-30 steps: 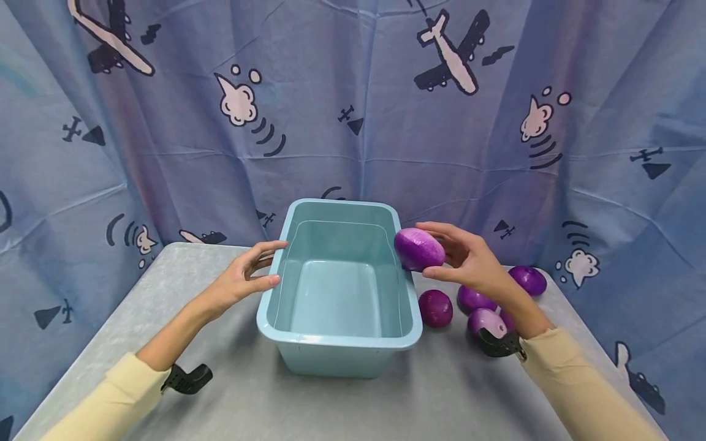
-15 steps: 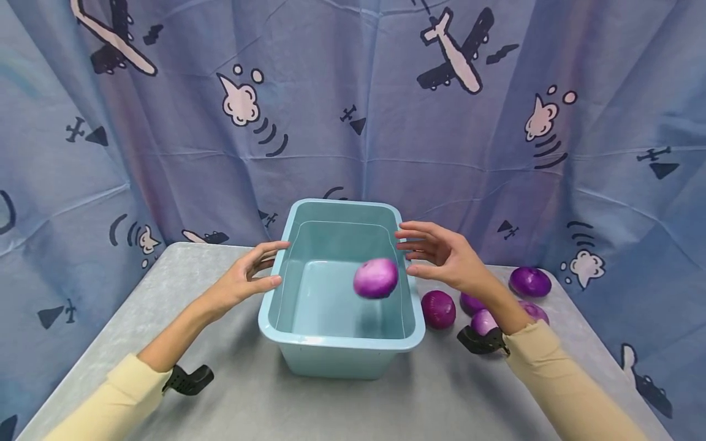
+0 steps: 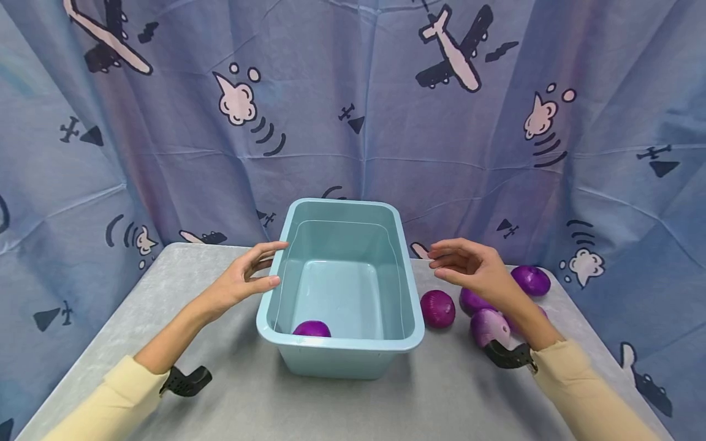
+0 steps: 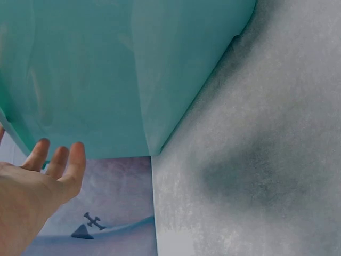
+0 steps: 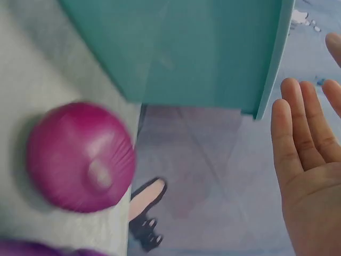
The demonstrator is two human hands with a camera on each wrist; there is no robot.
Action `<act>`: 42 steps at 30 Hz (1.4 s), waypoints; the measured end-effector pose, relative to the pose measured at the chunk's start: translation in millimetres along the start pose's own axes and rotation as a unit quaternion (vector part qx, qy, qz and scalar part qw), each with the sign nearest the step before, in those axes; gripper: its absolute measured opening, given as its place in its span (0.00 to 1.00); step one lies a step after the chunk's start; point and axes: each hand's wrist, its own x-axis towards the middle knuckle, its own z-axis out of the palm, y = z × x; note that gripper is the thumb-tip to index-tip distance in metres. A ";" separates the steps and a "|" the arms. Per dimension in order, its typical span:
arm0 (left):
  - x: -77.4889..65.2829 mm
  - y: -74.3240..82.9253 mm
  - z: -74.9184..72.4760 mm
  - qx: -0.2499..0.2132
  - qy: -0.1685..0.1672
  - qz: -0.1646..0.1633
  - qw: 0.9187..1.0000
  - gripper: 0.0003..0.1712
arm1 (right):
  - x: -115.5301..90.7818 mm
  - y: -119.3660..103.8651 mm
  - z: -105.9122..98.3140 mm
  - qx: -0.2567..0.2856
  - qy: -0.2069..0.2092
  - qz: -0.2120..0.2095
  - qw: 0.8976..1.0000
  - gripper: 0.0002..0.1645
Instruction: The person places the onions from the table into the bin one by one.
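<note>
A pale blue-green plastic basin (image 3: 339, 358) stands mid-table. Inside, by its near wall, the top of a purple onion (image 3: 312, 329) shows; the rim hides the rest. My left hand (image 3: 237, 283) is at the basin's left rim, fingers relaxed and fingertips at the edge; the left wrist view shows these fingers (image 4: 74, 165) beside the outer wall. To the right of the basin, apart from it, my right hand (image 3: 474, 269) hovers with loosely bent fingers and nothing in it. Below that hand a reddish-purple onion (image 3: 438, 309) lies on the table, large in the right wrist view.
Several more onions lie at the right: a paler onion (image 3: 489, 327) near the wrist strap, an onion (image 3: 531, 280) at the table's right edge, others partly behind the right forearm. A grey table (image 3: 237, 392) carries everything. A blue patterned curtain (image 3: 309, 110) hangs behind.
My right hand let the onion go over the basin, and it dropped and came to the near wall inside. That hand then drew back to the right. The left hand stayed put.
</note>
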 end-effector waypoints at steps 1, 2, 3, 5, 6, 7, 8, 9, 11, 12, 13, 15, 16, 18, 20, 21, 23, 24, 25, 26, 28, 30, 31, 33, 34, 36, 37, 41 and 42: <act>-0.2 -0.2 -0.1 0.000 0.000 -0.001 1.000 0.36 | -4.0 2.2 -2.5 -0.004 0.004 0.004 1.000 0.26; -0.5 0.0 -0.1 -0.001 0.000 -0.002 1.000 0.37 | -8.1 3.9 -4.8 -0.009 0.008 0.009 1.000 0.25; -0.5 0.1 0.0 -0.002 -0.001 -0.003 1.000 0.37 | -12.1 5.4 -7.0 -0.014 0.014 0.015 1.000 0.25; -0.4 0.3 0.4 -0.005 -0.002 -0.003 1.000 0.37 | -20.3 8.2 -11.7 -0.022 0.026 0.028 0.999 0.24; -0.3 0.1 0.5 -0.006 -0.002 -0.002 1.000 0.37 | -24.1 9.2 -13.9 -0.025 0.032 0.035 0.999 0.24; -0.1 -0.1 0.6 -0.006 -0.003 -0.001 1.000 0.37 | -27.7 10.7 -16.3 -0.027 0.037 0.041 0.998 0.24; -0.1 0.1 0.7 -0.007 -0.004 -0.001 1.000 0.37 | -31.2 12.2 -18.6 -0.030 0.041 0.046 0.998 0.24; 0.0 0.0 0.8 -0.008 -0.004 0.001 1.000 0.37 | -34.4 13.8 -21.1 -0.032 0.045 0.049 0.997 0.23; 0.1 -0.4 0.9 -0.006 -0.006 0.002 1.000 0.37 | -40.9 16.4 -25.9 -0.037 0.050 0.052 0.997 0.23; 0.0 -0.5 1.0 -0.004 -0.006 0.003 1.000 0.36 | -43.9 17.8 -28.1 -0.041 0.052 0.051 0.997 0.23; 0.0 -0.9 1.0 -0.003 -0.007 0.003 1.000 0.36 | -46.9 19.2 -30.4 -0.047 0.055 0.051 0.996 0.23; -0.3 -1.5 0.8 -0.001 -0.007 0.004 1.000 0.36 | -53.1 21.8 -34.7 -0.057 0.061 0.052 0.995 0.22; -0.4 -1.6 0.7 0.000 -0.007 0.003 1.000 0.36 | -56.1 23.2 -36.8 -0.062 0.064 0.052 0.995 0.22; -1.1 -1.9 0.2 0.001 -0.007 0.003 1.000 0.36 | -62.0 25.6 -40.8 -0.069 0.071 0.053 0.994 0.21; -1.7 -1.9 -0.4 0.000 -0.007 0.000 1.000 0.36 | -68.2 27.3 -44.8 -0.074 0.075 0.054 0.993 0.21; -2.0 -1.5 -0.5 0.001 -0.006 -0.001 1.000 0.36 | -71.4 27.8 -46.7 -0.076 0.077 0.056 0.993 0.21; -2.6 -1.1 -0.9 0.001 -0.007 -0.003 1.000 0.37 | -78.2 28.1 -50.5 -0.083 0.082 0.062 0.991 0.22; -2.9 -0.7 -1.1 0.001 -0.007 -0.004 1.000 0.37 | -81.7 28.1 -52.5 -0.086 0.085 0.067 0.990 0.22; -3.2 -0.4 -1.1 0.001 -0.007 -0.005 1.000 0.37 | -85.2 27.9 -54.5 -0.089 0.087 0.070 0.990 0.22; -3.6 -0.2 -1.2 0.003 -0.007 -0.006 1.000 0.37 | -88.6 27.8 -56.5 -0.086 0.089 0.074 0.990 0.22; -4.0 0.2 -1.2 0.003 -0.008 -0.005 1.000 0.37 | -95.4 28.0 -61.0 -0.080 0.095 0.082 0.989 0.22; -4.3 0.5 -1.0 0.004 -0.008 -0.005 1.000 0.37 | -101.8 28.8 -66.0 -0.073 0.100 0.089 0.988 0.22; -4.5 0.7 -0.8 0.005 -0.008 -0.005 1.000 0.37 | -105.1 29.6 -68.6 -0.075 0.102 0.092 0.988 0.21; -4.5 1.2 -0.3 0.004 -0.008 -0.005 1.000 0.37 | -111.7 31.6 -73.5 -0.081 0.113 0.104 0.985 0.21; -4.5 1.5 -0.1 0.005 -0.008 -0.006 1.000 0.37 | -115.0 32.9 -75.9 -0.088 0.115 0.109 0.983 0.21; -4.4 2.0 0.5 0.005 -0.008 -0.008 1.000 0.37 | -121.4 35.5 -80.4 -0.102 0.122 0.120 0.980 0.21; -4.3 2.2 0.7 0.006 -0.008 -0.009 1.000 0.37 | -124.6 37.2 -82.4 -0.109 0.126 0.126 0.978 0.21; -4.3 2.8 1.6 0.003 -0.009 -0.011 1.000 0.37 | -135.5 43.7 -91.4 -0.129 0.133 0.137 0.973 0.23; -4.4 3.0 1.8 0.002 -0.009 -0.011 1.000 0.37 | -137.9 45.4 -93.7 -0.135 0.134 0.140 0.972 0.23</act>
